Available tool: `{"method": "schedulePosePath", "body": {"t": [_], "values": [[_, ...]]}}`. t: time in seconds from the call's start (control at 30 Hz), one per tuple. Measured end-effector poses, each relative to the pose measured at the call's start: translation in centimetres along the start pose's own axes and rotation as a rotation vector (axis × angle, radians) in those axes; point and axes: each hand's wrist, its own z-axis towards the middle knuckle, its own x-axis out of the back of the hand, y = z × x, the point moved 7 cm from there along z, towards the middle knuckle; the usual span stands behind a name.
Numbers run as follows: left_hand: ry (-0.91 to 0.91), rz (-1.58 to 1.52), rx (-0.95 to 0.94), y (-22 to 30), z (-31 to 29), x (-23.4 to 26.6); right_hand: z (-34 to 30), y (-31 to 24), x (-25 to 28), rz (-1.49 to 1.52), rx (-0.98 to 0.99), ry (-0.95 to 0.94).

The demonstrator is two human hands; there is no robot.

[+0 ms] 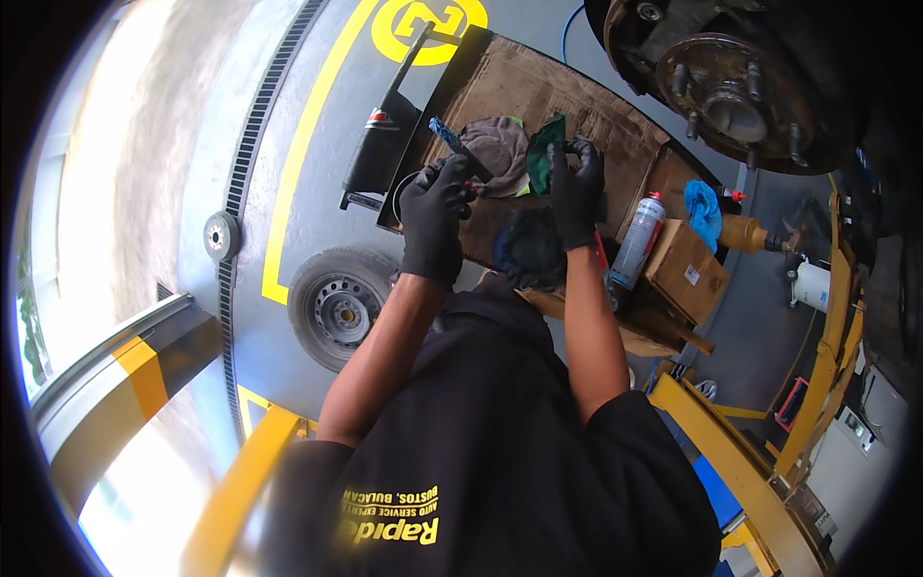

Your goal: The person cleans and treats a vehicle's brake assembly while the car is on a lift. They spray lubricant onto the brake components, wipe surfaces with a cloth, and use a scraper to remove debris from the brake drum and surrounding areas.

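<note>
Both of my hands wear black gloves and are raised over a cardboard-covered work surface. My left hand (437, 207) is closed in a fist, with a small reddish bit showing by its fingers; what it grips is hard to make out. Just beyond it are a dark narrow piece and a blue crumpled bit (444, 133). My right hand (577, 192) pinches a dark green cloth-like piece (541, 159) between thumb and fingers. Between the hands, farther off, a grey-brown rag (495, 154) lies on the cardboard (615, 135). Below it, nearer me, sits a dark bunched cloth (529, 250).
At right a spray can (636, 242) stands beside a cardboard box (685, 269), near a blue glove or cloth (703, 213) and an amber bottle (745, 234). A rusty wheel hub (731, 101) hangs upper right. A wheel (341, 308) lies left; yellow lift arms (245, 490) flank me.
</note>
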Motion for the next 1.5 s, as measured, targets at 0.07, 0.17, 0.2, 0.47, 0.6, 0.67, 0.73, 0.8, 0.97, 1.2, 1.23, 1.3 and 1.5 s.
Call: {"method": "schedulePosePath", "body": {"t": [0.07, 0.17, 0.2, 0.47, 0.6, 0.67, 0.73, 0.8, 0.97, 1.2, 1.23, 1.3, 1.5], "values": [[-0.010, 0.018, -0.009, -0.6, 0.0, 0.3, -1.1, -5.3, 2.0, 0.433, -0.331, -0.194], [-0.068, 0.042, -0.025, -0.7, -0.4, -1.4, -3.4, -11.9, 2.0, 0.619, -0.258, -0.277], [-0.078, 0.010, -0.036, -0.8, -0.8, -2.0, -3.9, -12.5, 1.6, 0.585, -0.216, -0.286], [-0.159, 0.035, -0.144, -0.6, -2.6, -4.5, -4.6, -11.4, 1.8, 0.264, -0.202, -0.213], [-0.138, 0.007, -0.168, -0.9, -3.5, -5.0, -4.6, -9.6, 1.4, 0.594, -0.439, -0.326], [-0.125, 0.022, -0.170, -1.0, -3.2, -4.6, -5.2, -7.6, 0.8, 1.007, -0.637, -0.253], [-0.118, 0.081, -0.149, -0.8, -2.7, -3.8, -4.6, -8.2, 2.3, 0.979, -0.469, -0.247], [-0.157, 0.042, -0.128, -0.8, -2.6, -3.7, -4.3, -10.3, 2.7, 0.734, -0.332, -0.404], [-0.228, -0.009, -0.076, -0.8, -3.3, -4.6, -4.8, -12.0, 2.8, 0.547, -0.272, -0.352], [-0.234, -0.037, -0.148, -1.3, -3.4, -4.0, -6.0, -10.3, 2.4, 0.687, -0.433, -0.226], [-0.207, -0.043, -0.152, -1.2, -3.6, -4.0, -5.9, -9.6, 2.5, 0.685, -0.458, -0.233], [-0.176, 0.018, -0.187, 0.1, -3.6, -3.8, -4.8, -9.0, 4.3, 0.465, -0.221, -0.214], [-0.298, 0.048, -0.089, 1.2, -3.7, -3.8, -3.2, -8.1, 2.7, 1.043, -0.471, -0.286]]}}
